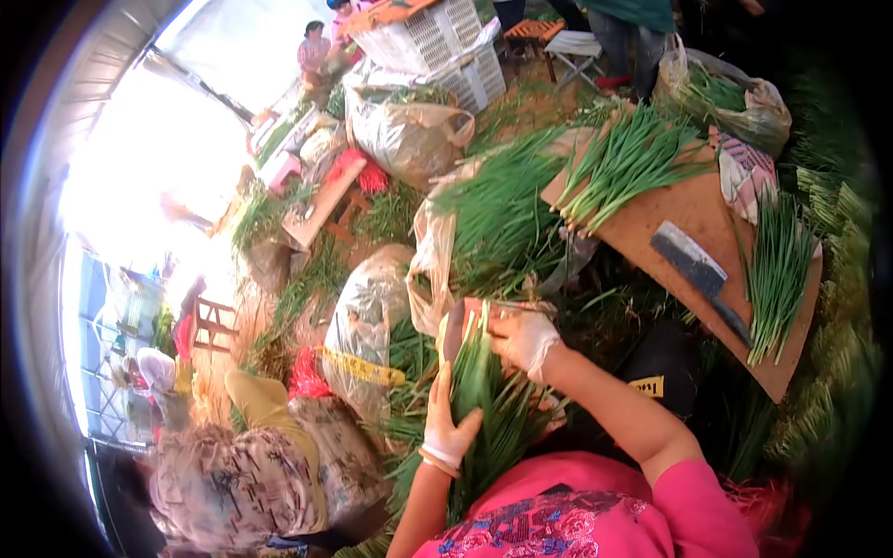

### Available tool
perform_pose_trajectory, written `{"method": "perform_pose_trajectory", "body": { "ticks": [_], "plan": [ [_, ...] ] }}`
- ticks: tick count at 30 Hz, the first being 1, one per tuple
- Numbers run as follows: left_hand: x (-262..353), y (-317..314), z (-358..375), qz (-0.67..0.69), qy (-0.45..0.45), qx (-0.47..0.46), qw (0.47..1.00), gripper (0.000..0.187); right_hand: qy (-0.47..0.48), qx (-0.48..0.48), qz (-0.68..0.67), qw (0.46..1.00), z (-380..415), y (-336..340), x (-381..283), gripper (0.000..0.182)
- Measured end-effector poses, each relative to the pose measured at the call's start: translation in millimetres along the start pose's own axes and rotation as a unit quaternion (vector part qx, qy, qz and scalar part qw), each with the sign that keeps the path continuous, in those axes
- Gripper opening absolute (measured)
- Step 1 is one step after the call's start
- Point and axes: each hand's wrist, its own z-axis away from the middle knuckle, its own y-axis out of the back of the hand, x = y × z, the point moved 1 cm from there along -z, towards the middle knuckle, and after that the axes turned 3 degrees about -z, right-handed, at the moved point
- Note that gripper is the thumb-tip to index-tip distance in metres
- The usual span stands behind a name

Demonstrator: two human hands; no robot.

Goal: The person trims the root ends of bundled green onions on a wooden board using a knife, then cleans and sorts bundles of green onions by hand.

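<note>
My left hand (450, 430), in a pale glove, lies along the left side of a bunch of green onions (478, 367), its fingers stretched out and thumb apart. At the pale stalk ends, my gloved right hand (524, 338) has its fingers curled closed on the bunch. A dark, flat, blade-like piece (453, 331) stands upright just beyond my left fingertips; what holds it I cannot make out. Behind the stalk ends shows part of an orange-red surface (510, 305). Loose green leaves (502, 423) spread over my lap below both hands.
To the right, a brown board (656, 223) carries green onion bunches (633, 167), a broad blade (688, 256) and a patterned cloth (747, 177). Stuffed plastic bags (367, 302) stand to the left. A person in patterned clothing (233, 479) sits close at lower left. White crates (423, 46) are stacked behind.
</note>
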Motion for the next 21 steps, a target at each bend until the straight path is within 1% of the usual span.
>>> {"method": "perform_pose_trajectory", "body": {
  "ticks": [1, 3, 4, 5, 6, 7, 8, 9, 11, 12, 13, 15, 16, 17, 18, 19, 20, 21],
  "plan": [
    [9, 0, 1, -0.045, 0.006, 0.001, 0.999, 0.102, -0.060, -0.087, 0.024, 0.994, -4, 18, -14, 0.029],
    [11, -6, -1, -0.025, 0.017, 0.018, 0.999, 0.108, 0.044, -0.057, 0.096, 0.993, 3, -9, -4, 0.028],
    [15, -4, -3, -0.039, 0.017, 0.033, 0.999, 0.095, 0.049, -0.069, 0.061, 0.994, 8, -15, -3, 0.028],
    [7, -8, -3, 0.060, 0.055, 0.059, 0.995, 0.090, 0.054, -0.082, 0.026, 0.995, 6, -9, -5, 0.029],
    [-5, -15, 0, 0.159, 0.093, 0.081, 0.980, 0.084, -0.020, -0.146, -0.135, 0.980, 7, -5, -9, 0.022],
    [-14, -20, 2, 0.257, 0.131, 0.101, 0.952, 0.078, -0.119, -0.183, -0.312, 0.925, 5, 8, -17, 0.017],
    [-20, -19, 4, 0.301, 0.195, 0.097, 0.928, 0.067, -0.220, -0.192, -0.438, 0.850, 4, 20, -25, 0.015],
    [-26, -18, 3, 0.308, 0.198, 0.092, 0.926, 0.064, -0.266, -0.218, -0.518, 0.783, 6, 33, -39, 0.019],
    [-42, -18, 3, 0.320, 0.209, 0.079, 0.921, 0.059, -0.209, -0.265, -0.597, 0.728, 14, 52, -58, 0.027],
    [-51, -24, 6, 0.379, 0.217, 0.093, 0.895, 0.051, -0.170, -0.292, -0.615, 0.712, 17, 60, -64, 0.024],
    [-49, -22, 8, 0.383, 0.213, 0.077, 0.896, 0.049, -0.155, -0.347, -0.585, 0.717, 18, 73, -69, 0.024],
    [-39, -16, 4, 0.395, 0.205, 0.048, 0.894, 0.046, -0.157, -0.338, -0.596, 0.711, 22, 95, -75, 0.030],
    [-34, -15, 4, 0.365, 0.205, 0.026, 0.908, 0.049, -0.174, -0.275, -0.615, 0.719, 26, 83, -69, 0.031],
    [-23, -12, 2, 0.260, 0.133, 0.036, 0.956, 0.052, -0.191, -0.210, -0.629, 0.724, 30, 72, -65, 0.033],
    [-8, -10, -3, 0.148, 0.057, 0.044, 0.986, 0.056, -0.292, -0.210, -0.570, 0.739, 21, 89, -63, 0.025],
    [5, -8, -7, 0.033, -0.020, 0.050, 0.998, 0.059, -0.352, -0.186, -0.505, 0.766, 16, 81, -57, 0.026],
    [12, -8, -9, 0.009, -0.022, 0.034, 0.999, 0.060, -0.335, -0.167, -0.502, 0.780, 13, 63, -52, 0.026],
    [8, -11, -8, 0.009, -0.002, 0.029, 1.000, 0.057, -0.318, -0.148, -0.500, 0.792, 12, 48, -50, 0.026]
  ]
}}
